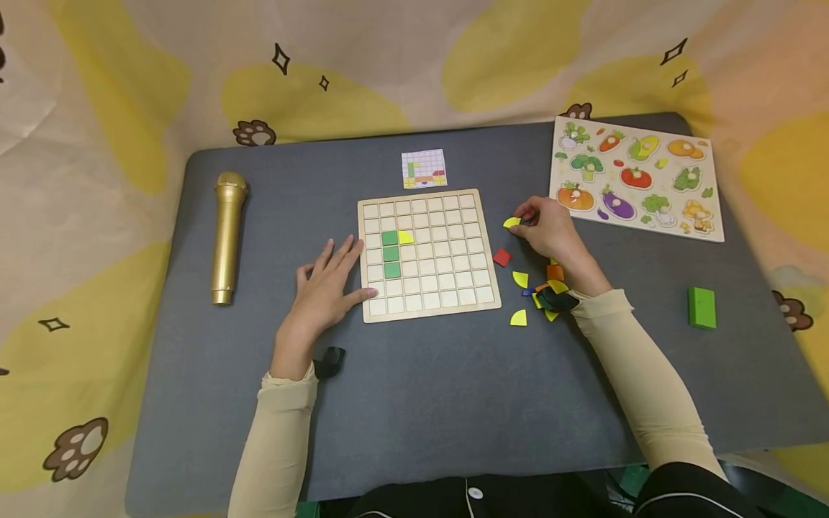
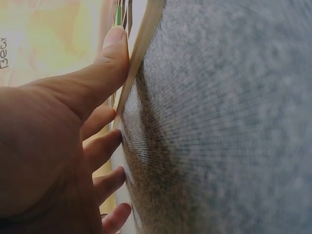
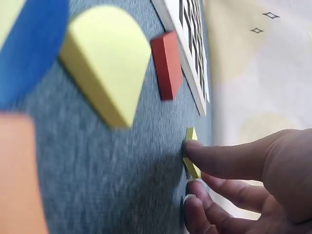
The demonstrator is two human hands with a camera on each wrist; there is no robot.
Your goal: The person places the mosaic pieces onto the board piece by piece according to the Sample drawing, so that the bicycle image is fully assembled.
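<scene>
A wooden grid board lies mid-table, with green square tiles in one column and a yellow quarter-circle tile beside the top one. My left hand rests at the board's left edge, fingers spread and thumb on its lower left corner; the left wrist view shows the thumb on the rim. To the right of the board, my right hand pinches another yellow quarter-circle tile between thumb and fingers, low over the table. In the right wrist view this tile is seen nearly edge-on.
A red tile and a loose pile of yellow, orange and blue tiles lie right of the board. A pattern card lies behind it. Around stand a gold microphone, a vegetable puzzle board and a green block.
</scene>
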